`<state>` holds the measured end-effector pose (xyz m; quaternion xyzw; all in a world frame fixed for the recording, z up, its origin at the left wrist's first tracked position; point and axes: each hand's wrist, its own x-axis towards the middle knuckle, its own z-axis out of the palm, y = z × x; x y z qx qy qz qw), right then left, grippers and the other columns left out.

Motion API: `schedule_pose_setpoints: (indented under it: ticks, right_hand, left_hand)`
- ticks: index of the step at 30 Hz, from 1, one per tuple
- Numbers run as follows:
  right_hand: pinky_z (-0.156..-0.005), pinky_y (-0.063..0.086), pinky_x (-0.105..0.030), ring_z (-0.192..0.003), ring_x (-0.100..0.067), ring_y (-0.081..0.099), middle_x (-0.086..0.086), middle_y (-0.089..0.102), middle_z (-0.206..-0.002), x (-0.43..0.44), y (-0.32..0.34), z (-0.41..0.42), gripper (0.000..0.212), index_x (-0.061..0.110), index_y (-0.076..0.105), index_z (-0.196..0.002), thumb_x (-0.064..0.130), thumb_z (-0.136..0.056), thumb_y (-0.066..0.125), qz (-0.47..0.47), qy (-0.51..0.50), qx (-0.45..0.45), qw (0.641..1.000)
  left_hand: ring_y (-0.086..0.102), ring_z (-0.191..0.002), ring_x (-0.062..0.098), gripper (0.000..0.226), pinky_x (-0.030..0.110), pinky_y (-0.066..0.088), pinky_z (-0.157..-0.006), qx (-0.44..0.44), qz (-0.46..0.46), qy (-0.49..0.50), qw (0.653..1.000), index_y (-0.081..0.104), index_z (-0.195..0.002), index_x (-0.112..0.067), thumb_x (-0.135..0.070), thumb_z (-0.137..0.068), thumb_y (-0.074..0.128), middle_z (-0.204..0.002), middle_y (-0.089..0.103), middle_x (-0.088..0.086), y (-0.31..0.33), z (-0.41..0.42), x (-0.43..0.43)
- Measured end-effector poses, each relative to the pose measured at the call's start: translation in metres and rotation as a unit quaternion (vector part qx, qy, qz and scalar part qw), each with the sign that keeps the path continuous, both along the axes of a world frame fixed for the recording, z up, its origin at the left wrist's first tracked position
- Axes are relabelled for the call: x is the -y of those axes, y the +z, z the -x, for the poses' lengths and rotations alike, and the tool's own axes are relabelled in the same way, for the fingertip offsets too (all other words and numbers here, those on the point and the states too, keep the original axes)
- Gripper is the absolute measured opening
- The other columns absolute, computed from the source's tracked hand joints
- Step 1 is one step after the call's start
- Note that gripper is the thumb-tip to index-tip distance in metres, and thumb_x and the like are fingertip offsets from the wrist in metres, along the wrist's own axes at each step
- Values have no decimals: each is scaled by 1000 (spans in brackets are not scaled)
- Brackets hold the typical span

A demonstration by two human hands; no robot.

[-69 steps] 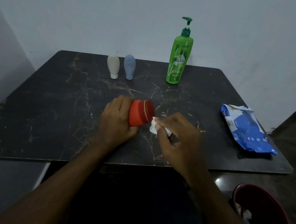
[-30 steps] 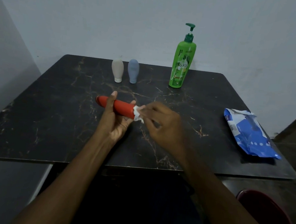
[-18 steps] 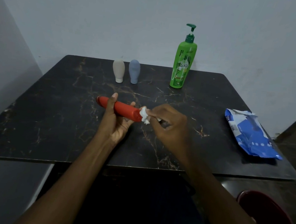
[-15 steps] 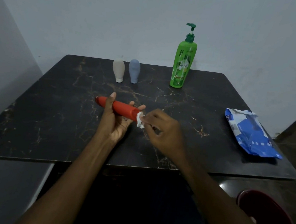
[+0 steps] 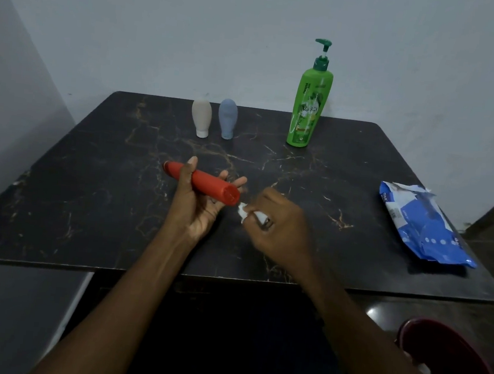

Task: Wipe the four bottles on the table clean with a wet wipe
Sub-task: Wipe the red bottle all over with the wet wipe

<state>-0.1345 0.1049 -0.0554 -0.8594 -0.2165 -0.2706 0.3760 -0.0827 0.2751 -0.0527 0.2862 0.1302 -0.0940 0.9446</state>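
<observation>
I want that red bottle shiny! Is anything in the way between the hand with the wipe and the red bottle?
Nothing visible is in the way. The right hand pinches the wet wipe right beside the flat end of the red bottle, which the left hand holds over the table.

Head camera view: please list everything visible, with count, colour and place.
black marble table: 1, black with pale veins, centre
round red plastic bottle: 1, red, held sideways above the table
small beige squeeze bottle: 1, beige, upright, far side
small blue-grey squeeze bottle: 1, blue-grey, right beside it
tall green pump bottle: 1, green, far side, right of centre
crumpled white wet wipe: 1, white, near the red bottle's end
blue and white wipe pack: 1, blue-white, table's right edge
dark red bucket: 1, floor, lower right
left hand: 1, grips the red bottle
right hand: 1, pinches the wipe
</observation>
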Motion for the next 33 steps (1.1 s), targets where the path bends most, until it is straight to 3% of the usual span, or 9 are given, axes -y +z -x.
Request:
schedule_pose_setpoints:
  ticks: [2, 6, 10, 16, 19, 21, 24, 28, 33]
  right_hand:
    - [-62, 50, -27, -72, -7, 60, 7, 63, -88, 2, 6, 0, 8, 12, 73, -89, 11, -82, 69, -52, -6, -4, 999]
    - [-71, 51, -20, -84, -11, 65, -3, 68, -99, -7, 16, 2, 17, 5, 75, -100, 0, -85, 69, -54, 50, 55, 996]
    - [-63, 52, -28, -75, -8, 60, 5, 64, -92, -1, 8, -2, 9, 10, 72, -91, 9, -82, 69, -26, 13, 26, 999]
    - [-73, 49, -18, -86, -10, 65, -3, 67, -98, -11, 21, 5, 15, 4, 73, -98, -1, -84, 70, -73, 49, 61, 994]
    - [-68, 48, -19, -79, -11, 60, -2, 64, -98, -11, 7, 6, 13, 8, 69, -97, 4, -84, 69, 12, 46, 60, 997]
    - [-62, 45, -19, -72, -8, 56, 2, 62, -93, -3, -2, 6, 11, 12, 67, -93, 9, -83, 70, 40, 29, 46, 998]
    - [-65, 51, -23, -78, -7, 61, 6, 63, -94, 10, -5, 8, 15, 15, 70, -100, 9, -86, 69, -71, -11, -26, 997]
    - [-84, 56, -28, -98, -9, 64, 9, 63, -105, 17, 6, 12, 31, 22, 69, -119, 8, -92, 65, -205, 7, -111, 973]
    - [-90, 46, -12, -115, 0, 53, 8, 52, -122, 9, 10, 15, 18, 18, 75, -96, 4, -89, 66, -120, 69, -141, 980]
  left_hand:
    - [66, -112, 53, 45, 67, 51, -92, 4, -4, -1, 1000, 37, -126, -24, -39, -96, 66, -117, 63, 21, -1, 0, 2]
    - [67, -111, 51, 81, 62, 59, -81, -4, -27, 7, 1000, 29, -150, -16, -39, -87, 75, -106, 68, 20, 0, 0, 1]
    - [67, -112, 50, 48, 66, 56, -86, 4, -25, -4, 1000, 40, -129, -22, -39, -94, 68, -110, 65, 19, 0, 2, 3]
    - [76, -87, 39, 70, 50, 62, -62, 0, -41, 10, 999, 32, -147, -16, -38, -93, 70, -107, 67, 19, 1, 2, 3]
    - [73, -101, 45, 72, 58, 61, -78, 4, -35, -5, 999, 35, -144, -12, -40, -89, 72, -103, 71, 19, -2, 4, 3]
    - [68, -110, 50, 88, 64, 53, -96, 8, -32, -6, 999, 31, -149, -13, -40, -81, 80, -120, 65, 22, -4, 3, 2]
    - [68, -109, 50, 101, 66, 52, -95, 14, -43, 9, 999, 28, -151, -14, -37, -73, 86, -135, 56, 25, -1, 3, 4]
    - [73, -105, 39, 83, 61, 57, -91, 53, -135, 43, 989, 38, -143, -13, -37, -76, 81, -121, 61, 17, -2, 6, 9]
    - [70, -97, 28, 86, 43, 61, -78, 123, -303, 80, 942, 46, -135, -11, -41, -69, 92, -111, 64, 12, -3, 8, 22]
